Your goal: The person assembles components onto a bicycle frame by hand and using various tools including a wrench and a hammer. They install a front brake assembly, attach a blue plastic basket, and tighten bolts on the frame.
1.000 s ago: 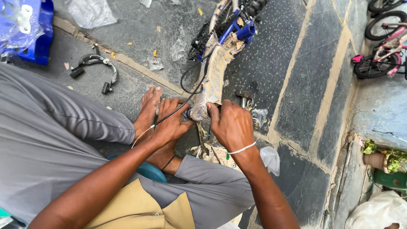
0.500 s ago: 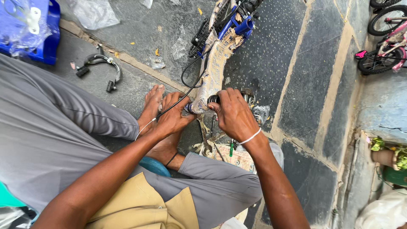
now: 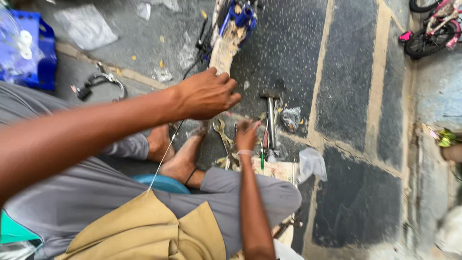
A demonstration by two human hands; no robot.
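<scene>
1. We see the biggest change in our right hand (image 3: 246, 136): half a second ago it gripped the worn tan bike part (image 3: 225, 48) beside the left; now it has left it and reaches down to the tools on the stone floor (image 3: 356, 96).
2. Its fingers curl loosely over the tool pile, touching or nearly touching the open-ended wrench (image 3: 223, 135); whether they close on anything, we cannot tell.
3. Just right of it lie a hammer (image 3: 271, 108) and a green-handled screwdriver (image 3: 262, 156), both untouched.
4. Our left hand (image 3: 206, 94) has also shifted: raised, fingers bent together, hovering over the lower end of the tan part. It covers that end, so we cannot tell if it clamps it or merely rests there.
5. The part itself lies on the floor ahead of our bare feet (image 3: 180, 154), its far end at the blue bracket (image 3: 238, 17), with a thin cable (image 3: 163, 159) running back toward our lap.
6. We judge the 2-handed hold has given way to fetching a tool.
</scene>
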